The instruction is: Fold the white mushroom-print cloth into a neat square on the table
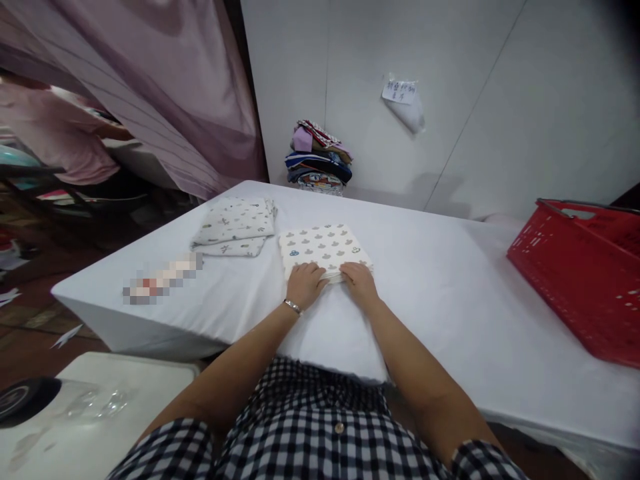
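A folded cream cloth (323, 248) with a small grey-brown printed pattern lies flat on the white-covered table (430, 293) in front of me. My left hand (305, 283), with a bracelet at the wrist, has its fingers closed over the cloth's near edge. At the near right corner, my right hand (359, 283) grips the same edge, its fingers bent over the layers. The thumbs point towards each other along that edge. Just left of it rests another folded white cloth (235, 227) with a scattered plant-like print.
A red plastic basket (575, 280) stands on the right. Several folded fabrics form a stack (320, 157) by the wall. A pixelated item (163, 279) lies at left. A white stool or small table (125, 380) is lower left. Beyond the pink curtain (200, 87) is another person (60, 127).
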Available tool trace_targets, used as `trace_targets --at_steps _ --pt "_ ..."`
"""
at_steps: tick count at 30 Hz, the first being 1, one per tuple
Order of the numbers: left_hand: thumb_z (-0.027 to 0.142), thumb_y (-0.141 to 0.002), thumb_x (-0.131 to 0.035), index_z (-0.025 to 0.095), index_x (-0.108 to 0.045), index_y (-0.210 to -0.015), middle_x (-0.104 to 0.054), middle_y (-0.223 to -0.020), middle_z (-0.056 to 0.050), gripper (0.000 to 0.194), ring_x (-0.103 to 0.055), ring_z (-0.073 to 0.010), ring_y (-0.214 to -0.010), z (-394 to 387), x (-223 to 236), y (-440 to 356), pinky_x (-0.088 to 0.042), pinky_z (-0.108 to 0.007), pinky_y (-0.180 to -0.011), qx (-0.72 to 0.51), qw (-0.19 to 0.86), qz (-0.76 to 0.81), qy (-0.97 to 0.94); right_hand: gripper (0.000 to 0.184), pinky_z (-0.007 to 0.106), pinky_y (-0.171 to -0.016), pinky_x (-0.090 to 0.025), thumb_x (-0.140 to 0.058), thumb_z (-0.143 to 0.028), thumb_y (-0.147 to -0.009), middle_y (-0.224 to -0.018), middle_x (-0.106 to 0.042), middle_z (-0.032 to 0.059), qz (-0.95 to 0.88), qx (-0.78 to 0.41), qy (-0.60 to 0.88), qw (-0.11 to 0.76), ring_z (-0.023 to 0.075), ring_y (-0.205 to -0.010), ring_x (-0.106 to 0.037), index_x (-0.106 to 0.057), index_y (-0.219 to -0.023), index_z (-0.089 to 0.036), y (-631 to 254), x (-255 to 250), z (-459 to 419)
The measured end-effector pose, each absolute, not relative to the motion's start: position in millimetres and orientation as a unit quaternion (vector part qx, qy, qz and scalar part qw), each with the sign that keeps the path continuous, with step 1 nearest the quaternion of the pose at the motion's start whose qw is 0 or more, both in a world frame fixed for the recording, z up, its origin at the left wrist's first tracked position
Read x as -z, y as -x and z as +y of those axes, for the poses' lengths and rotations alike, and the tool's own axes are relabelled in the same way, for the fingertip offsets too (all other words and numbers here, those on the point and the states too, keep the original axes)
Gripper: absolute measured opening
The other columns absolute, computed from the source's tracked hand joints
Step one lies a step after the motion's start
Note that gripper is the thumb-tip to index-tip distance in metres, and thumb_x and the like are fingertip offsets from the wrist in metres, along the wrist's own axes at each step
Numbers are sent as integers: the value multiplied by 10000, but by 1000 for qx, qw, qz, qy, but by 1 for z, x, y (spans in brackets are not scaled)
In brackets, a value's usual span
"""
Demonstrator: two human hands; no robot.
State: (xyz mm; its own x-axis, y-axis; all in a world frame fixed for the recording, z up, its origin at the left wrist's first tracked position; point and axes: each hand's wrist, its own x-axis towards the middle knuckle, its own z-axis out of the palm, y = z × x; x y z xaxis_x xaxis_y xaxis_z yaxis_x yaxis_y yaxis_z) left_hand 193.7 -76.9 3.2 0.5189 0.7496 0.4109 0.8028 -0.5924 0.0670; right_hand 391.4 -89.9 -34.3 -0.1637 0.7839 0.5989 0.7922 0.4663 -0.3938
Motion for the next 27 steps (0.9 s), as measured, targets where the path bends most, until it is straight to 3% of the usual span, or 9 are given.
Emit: trace_targets --at_steps 6,27 --pt "396 -886 -447 236 -662 -891 -634 -919 -54 268 -527 -217 -895 -73 0 -195 -359 -378 -783 210 52 -464 859 241 395 -948 -386 -467 -219 -905 -1130 -648 61 -775 26 505 378 205 -1083 -539 -655 -1056 -219 -392 34 -91" --pt "390 -906 -413 203 -663 -838 -648 -889 -48 319 -545 -205 -882 -66 -6 -202 -359 -351 -757 192 1 -512 837 241 386 -933 -359 -474 -247 -900 -1137 -633 75 -777 38 520 353 216 -1074 -525 -618 -1087 -203 -387 31 -93"
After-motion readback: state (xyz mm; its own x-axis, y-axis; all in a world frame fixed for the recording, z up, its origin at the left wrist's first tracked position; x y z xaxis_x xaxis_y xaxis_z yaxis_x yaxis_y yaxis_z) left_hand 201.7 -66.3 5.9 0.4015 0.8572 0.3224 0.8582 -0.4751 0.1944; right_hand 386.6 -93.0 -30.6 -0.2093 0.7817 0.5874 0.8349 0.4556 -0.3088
